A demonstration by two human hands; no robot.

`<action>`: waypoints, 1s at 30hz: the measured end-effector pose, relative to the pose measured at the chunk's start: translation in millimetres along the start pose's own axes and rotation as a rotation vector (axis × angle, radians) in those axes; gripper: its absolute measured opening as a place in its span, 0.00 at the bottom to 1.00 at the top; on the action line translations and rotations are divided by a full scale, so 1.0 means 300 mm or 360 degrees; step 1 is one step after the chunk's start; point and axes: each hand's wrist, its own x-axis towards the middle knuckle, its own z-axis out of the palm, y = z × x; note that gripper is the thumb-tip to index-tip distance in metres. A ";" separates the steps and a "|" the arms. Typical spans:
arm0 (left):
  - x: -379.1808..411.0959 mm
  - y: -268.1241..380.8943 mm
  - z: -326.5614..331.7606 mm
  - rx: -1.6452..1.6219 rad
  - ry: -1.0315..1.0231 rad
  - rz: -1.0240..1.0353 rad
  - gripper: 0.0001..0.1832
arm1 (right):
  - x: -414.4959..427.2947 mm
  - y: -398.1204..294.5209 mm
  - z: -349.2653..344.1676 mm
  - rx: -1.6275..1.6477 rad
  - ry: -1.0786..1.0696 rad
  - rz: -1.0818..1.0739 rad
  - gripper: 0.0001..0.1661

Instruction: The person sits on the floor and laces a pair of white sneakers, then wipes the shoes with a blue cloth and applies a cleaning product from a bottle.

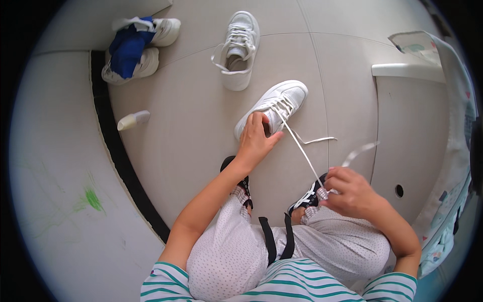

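A white lace-up sneaker (pixel 292 92) rests on the tiled floor before me, its toe pointing up and to the right. My left hand (pixel 257 137) is on its heel and collar, fingers at the opening and thumb spread apart. My right hand (pixel 345 188) grips one white shoelace (pixel 300 148), which runs taut from the sneaker's eyelets. The blurred free end of that lace sticks out above my right hand. Another lace end (pixel 319 140) lies loose on the floor to the right of the sneaker.
A second white sneaker (pixel 241 49) stands farther off, its lace looped at the side. At the upper left are white shoes (pixel 147 64) with a blue cloth (pixel 130 47) over them. A small whitish object (pixel 133 120) lies by the black baseboard (pixel 109 117). A white panel (pixel 407 132) stands at right.
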 end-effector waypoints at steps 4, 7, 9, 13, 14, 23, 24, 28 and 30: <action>0.029 -0.004 0.007 0.0241 0.0050 0.0112 0.26 | -0.043 0.008 -0.140 0.0352 0.0368 0.0254 0.16; 0.065 -0.012 0.017 0.0314 0.0083 0.0204 0.25 | -0.127 0.008 -0.189 0.0581 0.0546 0.0429 0.15; 0.095 -0.019 0.017 0.0371 0.0121 0.0306 0.25 | -0.165 -0.009 -0.210 0.0713 0.0697 0.0486 0.14; 0.152 -0.044 -0.007 0.0409 0.0105 0.0456 0.24 | -0.243 -0.061 -0.260 0.0895 0.0986 0.0409 0.15; 0.153 -0.044 -0.015 0.0461 0.0110 0.0530 0.24 | -0.269 -0.069 -0.275 0.0934 0.1028 0.0383 0.15; 0.135 -0.016 -0.019 0.0641 -0.0145 0.0654 0.13 | -0.573 -0.039 -0.248 0.1259 0.1643 0.0603 0.27; 0.123 -0.015 -0.021 0.0696 -0.0156 0.0665 0.12 | -0.578 -0.016 -0.226 0.1330 0.1719 0.0627 0.27; 0.099 -0.006 -0.021 0.0783 -0.0184 0.0610 0.10 | -0.502 0.055 -0.171 0.1284 0.1544 0.0674 0.27; 0.105 -0.006 -0.017 0.0766 -0.0187 0.0604 0.10 | -0.445 0.102 -0.163 0.1421 0.1327 0.0614 0.24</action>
